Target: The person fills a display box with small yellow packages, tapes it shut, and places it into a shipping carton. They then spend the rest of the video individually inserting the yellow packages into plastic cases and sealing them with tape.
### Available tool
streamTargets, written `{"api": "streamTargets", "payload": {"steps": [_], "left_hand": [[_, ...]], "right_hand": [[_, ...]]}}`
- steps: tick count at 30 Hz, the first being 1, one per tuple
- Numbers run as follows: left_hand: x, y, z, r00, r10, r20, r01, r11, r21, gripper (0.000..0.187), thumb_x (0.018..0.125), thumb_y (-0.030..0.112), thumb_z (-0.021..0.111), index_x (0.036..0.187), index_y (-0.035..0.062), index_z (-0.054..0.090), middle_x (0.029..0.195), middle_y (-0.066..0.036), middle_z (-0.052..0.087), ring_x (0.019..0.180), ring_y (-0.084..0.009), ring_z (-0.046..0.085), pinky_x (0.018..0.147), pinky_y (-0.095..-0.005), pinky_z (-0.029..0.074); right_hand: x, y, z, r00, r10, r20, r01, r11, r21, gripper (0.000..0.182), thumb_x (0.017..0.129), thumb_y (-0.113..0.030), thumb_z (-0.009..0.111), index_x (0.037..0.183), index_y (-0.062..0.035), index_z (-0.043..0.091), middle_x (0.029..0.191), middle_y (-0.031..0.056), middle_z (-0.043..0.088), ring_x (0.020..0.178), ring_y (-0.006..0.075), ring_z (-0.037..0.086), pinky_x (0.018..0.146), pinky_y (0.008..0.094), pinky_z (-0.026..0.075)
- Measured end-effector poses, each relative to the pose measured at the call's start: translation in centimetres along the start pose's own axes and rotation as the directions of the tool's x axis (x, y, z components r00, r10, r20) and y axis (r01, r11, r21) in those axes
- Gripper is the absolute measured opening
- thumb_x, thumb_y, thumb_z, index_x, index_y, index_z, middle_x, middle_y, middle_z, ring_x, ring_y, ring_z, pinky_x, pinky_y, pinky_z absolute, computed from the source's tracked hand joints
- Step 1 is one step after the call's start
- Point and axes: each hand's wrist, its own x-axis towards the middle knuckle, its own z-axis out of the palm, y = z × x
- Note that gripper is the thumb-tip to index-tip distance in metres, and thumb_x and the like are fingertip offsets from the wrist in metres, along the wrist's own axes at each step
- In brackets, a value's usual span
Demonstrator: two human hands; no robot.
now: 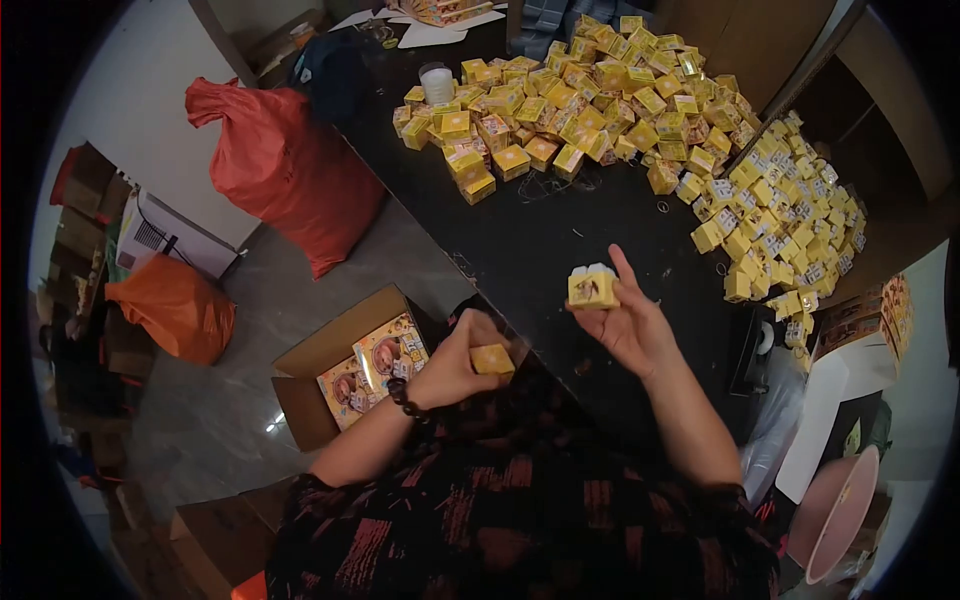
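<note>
A small yellow box (592, 290) with white flaps standing up along its top rests on the fingers of my right hand (637, 333), over the black table (500, 240). The thumb presses its side while the index finger points up, away from it. Lower and to the left, my left hand (452, 368), with a dark bead bracelet at the wrist, grips another small yellow box (493, 361) near the table's edge. That box's orange-yellow face is turned up and looks closed. The left fingertips are partly hidden.
Many yellow boxes (590, 100) are heaped at the back, around a white cup (437, 84). Another heap (785, 215), showing white flaps, lies to the right. Left of the table are an open carton (300, 368) holding printed boxes, a red sack (290, 170) and an orange bag (180, 310).
</note>
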Motion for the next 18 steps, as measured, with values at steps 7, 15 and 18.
{"api": "streamTargets", "payload": {"steps": [7, 15, 18], "left_hand": [[0.5, 4.7, 4.7, 0.877, 0.428, -0.216, -0.275, 0.818, 0.505, 0.076, 0.066, 0.001, 0.072, 0.133, 0.0043, 0.036, 0.111, -0.019, 0.050, 0.103, -0.0363, 0.055, 0.088, -0.0383, 0.048], [0.1, 5.0, 5.8, 0.906, 0.378, -0.192, -0.349, 0.922, 0.169, 0.076, 0.068, 0.000, 0.071, 0.134, 0.0035, 0.034, 0.123, -0.018, 0.047, 0.115, -0.0331, 0.053, 0.095, -0.0359, 0.045], [-0.2, 6.3, 5.7, 0.910, 0.408, -0.073, -0.383, 0.895, 0.229, 0.076, 0.068, 0.001, 0.071, 0.134, 0.0032, 0.034, 0.123, -0.017, 0.047, 0.117, -0.0321, 0.052, 0.097, -0.0357, 0.044]], "right_hand": [[-5.0, 3.5, 5.1, 0.800, -0.508, 0.321, 0.452, 0.157, -0.878, 0.051, 0.081, 0.002, 0.067, 0.129, -0.0041, 0.050, 0.115, 0.0119, 0.054, 0.100, 0.0214, 0.059, 0.085, 0.0318, 0.050], [-8.0, 3.1, 3.6, 0.518, -0.572, 0.636, 0.530, -0.369, -0.763, 0.036, 0.079, 0.003, 0.067, 0.114, -0.0031, 0.063, 0.124, 0.0136, 0.049, 0.098, 0.0206, 0.057, 0.085, 0.0295, 0.047], [-8.3, 0.7, 6.3, 0.635, -0.490, 0.597, 0.535, -0.277, -0.798, 0.029, 0.078, 0.004, 0.067, 0.106, -0.0038, 0.066, 0.113, 0.0117, 0.056, 0.092, 0.0193, 0.060, 0.080, 0.0294, 0.048]]}}
